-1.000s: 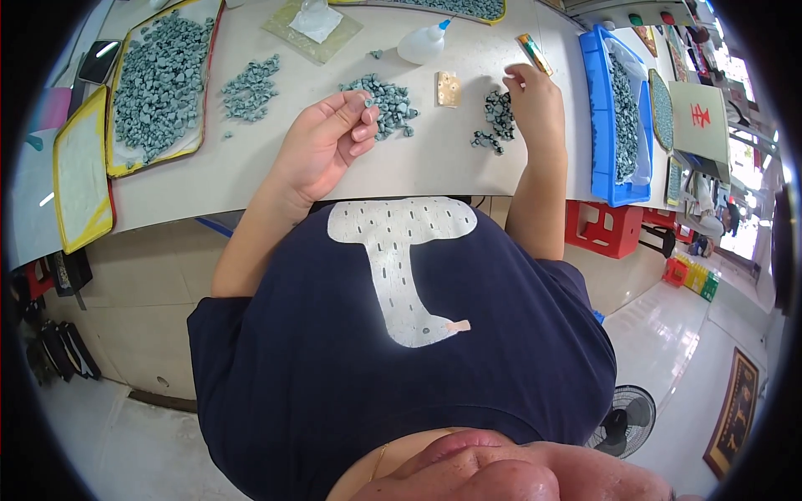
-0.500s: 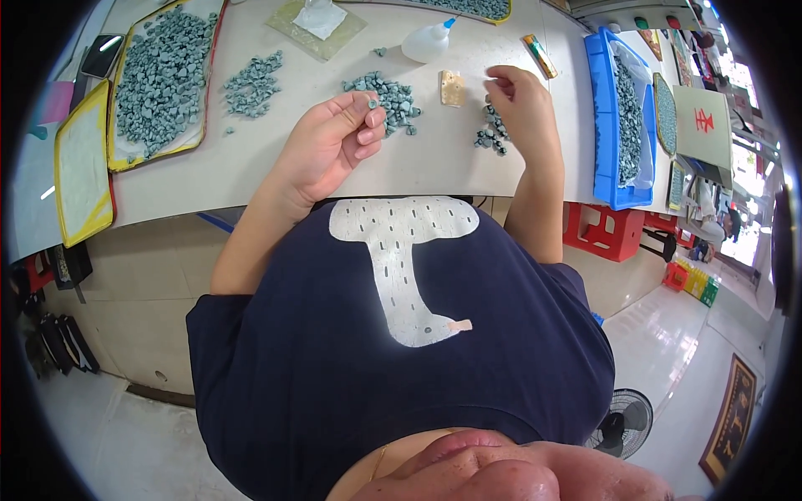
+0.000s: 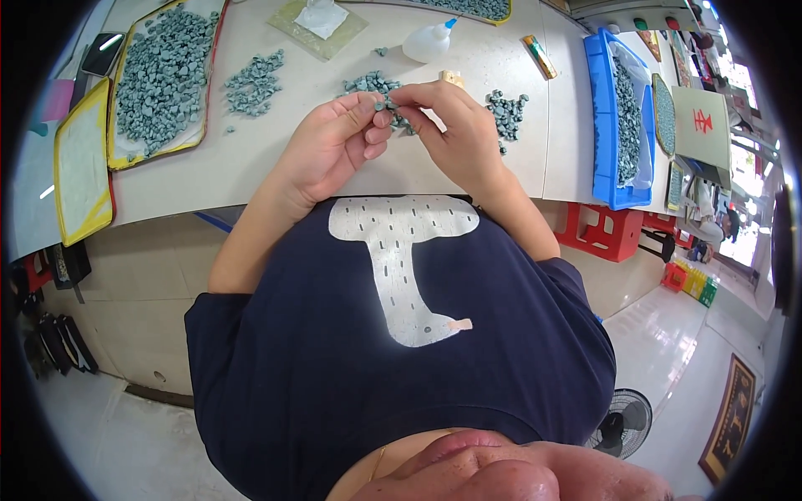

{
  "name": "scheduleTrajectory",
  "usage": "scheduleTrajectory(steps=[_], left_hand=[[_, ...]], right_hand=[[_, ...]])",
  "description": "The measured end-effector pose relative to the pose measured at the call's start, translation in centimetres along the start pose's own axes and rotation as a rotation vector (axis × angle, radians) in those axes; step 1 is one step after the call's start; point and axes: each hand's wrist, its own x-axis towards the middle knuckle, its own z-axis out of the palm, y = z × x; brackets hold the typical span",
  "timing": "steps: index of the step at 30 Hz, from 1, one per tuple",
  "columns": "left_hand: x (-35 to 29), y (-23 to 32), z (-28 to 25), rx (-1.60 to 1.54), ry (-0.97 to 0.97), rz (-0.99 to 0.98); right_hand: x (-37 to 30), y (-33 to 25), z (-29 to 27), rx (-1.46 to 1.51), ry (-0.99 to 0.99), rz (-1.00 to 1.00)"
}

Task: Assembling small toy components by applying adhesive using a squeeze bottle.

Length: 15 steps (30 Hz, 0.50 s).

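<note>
both hands are meeting above the table: left hand and right hand are pinching, apparently, one small grey-green piece; keeping fingertips close seems wise.

Probably a small craft workshop: worktable with trays of grey-green stones, glue bottle, blue bin.

Your left hand and right hand are meeting over the table, pinching a small stone piece between them. A heap of stones is lying just right of your right hand (another heap far left). A glue bottle is lying behind; a bin is sitting right.
</note>
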Motion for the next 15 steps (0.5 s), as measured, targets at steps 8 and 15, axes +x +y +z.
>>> scheduleTrajectory(steps=[8,15], left_hand=[[0.1,0.2,-0.4,0.002,-0.005,-0.014],[0.3,0.2,-0.8,-0.045,0.025,-0.008]], right_hand=[[0.2,1.0,1.3,-0.031,0.188,-0.165],[0.2,1.5,2.3,-0.086,0.172,-0.24]])
